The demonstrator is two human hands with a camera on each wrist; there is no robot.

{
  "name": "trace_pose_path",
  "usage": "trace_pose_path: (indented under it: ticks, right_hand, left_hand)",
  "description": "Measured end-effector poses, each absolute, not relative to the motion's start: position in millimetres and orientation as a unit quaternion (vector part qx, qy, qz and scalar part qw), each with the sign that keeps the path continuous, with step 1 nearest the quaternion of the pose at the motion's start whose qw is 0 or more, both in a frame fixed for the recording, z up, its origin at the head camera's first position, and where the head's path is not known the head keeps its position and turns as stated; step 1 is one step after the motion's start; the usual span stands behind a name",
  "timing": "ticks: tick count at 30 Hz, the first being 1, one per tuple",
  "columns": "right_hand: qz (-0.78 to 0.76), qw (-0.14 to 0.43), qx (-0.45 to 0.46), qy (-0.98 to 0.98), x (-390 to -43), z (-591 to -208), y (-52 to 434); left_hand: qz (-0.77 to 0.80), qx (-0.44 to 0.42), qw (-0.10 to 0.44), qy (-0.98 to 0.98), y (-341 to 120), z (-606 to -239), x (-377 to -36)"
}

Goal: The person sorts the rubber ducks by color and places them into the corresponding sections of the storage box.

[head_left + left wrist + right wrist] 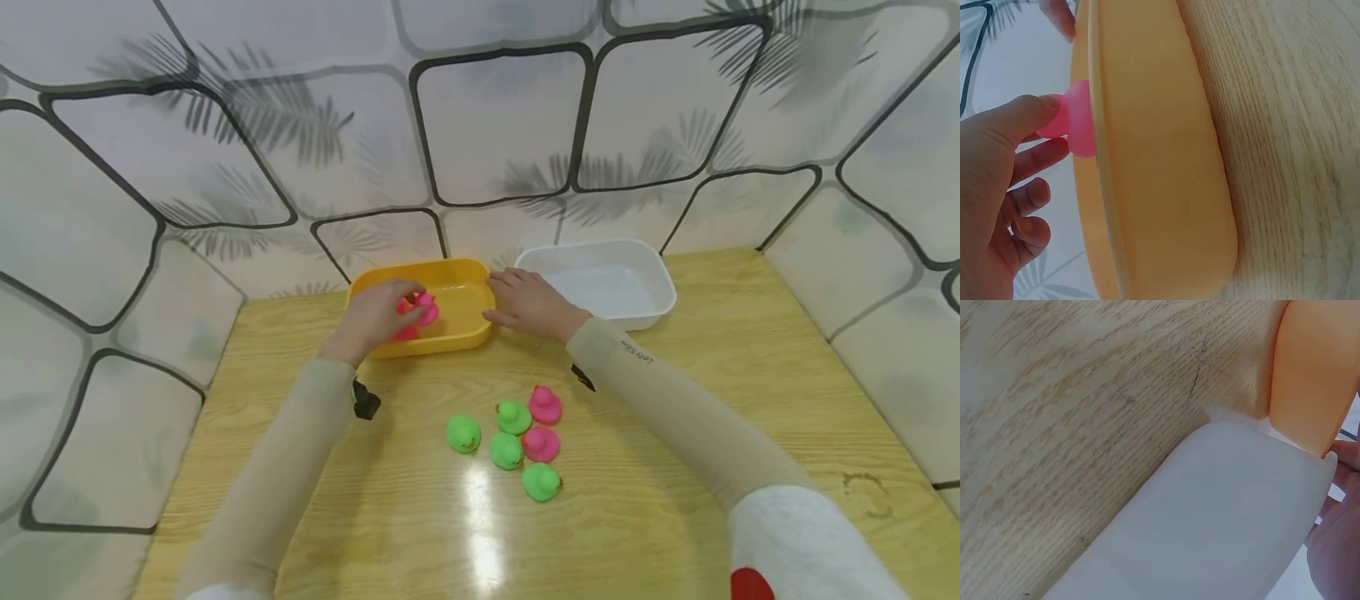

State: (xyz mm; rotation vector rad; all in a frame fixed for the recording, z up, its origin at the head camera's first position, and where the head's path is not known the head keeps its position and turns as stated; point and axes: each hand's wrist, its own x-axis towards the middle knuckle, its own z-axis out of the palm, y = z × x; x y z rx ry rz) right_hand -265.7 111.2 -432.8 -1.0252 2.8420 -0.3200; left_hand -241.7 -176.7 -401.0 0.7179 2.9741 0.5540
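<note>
My left hand [378,318] is over the left end of the yellow tray [467,337]. Its thumb and index finger pinch a pink rubber duck [1080,119] at the tray's rim, the other fingers curling loosely. More pink rubber ducks [405,333] lie in the tray below, partly hidden by this hand. My right hand [534,305] rests at the tray's right end, fingers stretched out along its rim. Beside that hand stands the white tray [1210,506], whose corner comes close to the yellow one.
Nearer me on the wooden table [405,517] lie several green rubber ducks [464,434] and two pink rubber ducks [545,405], loosely grouped. A patterned cloth wall [502,125] rises behind the trays and along both sides.
</note>
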Motion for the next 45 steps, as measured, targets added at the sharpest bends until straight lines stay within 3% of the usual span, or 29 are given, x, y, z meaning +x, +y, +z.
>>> trace_pose_path:
  ticks: [17,27,36,45]
  right_hand:
    - [-0.104,0.059,-0.337,0.934,-264,-429,112]
    - [-0.103,0.055,-0.337,0.934,-264,-431,111]
    - [-0.108,0.031,-0.348,0.931,-262,-435,112]
    - [-0.101,0.044,-0.338,0.935,-264,-434,111]
  left_hand:
    - [0.169,0.233,-0.006,0.958,-179,-406,-228]
    - [0.134,0.328,-0.083,0.931,-154,-407,-190]
    - [0.164,0.393,-0.061,0.903,-118,-414,-152]
    - [0.139,0.467,-0.027,0.873,-82,-416,-123]
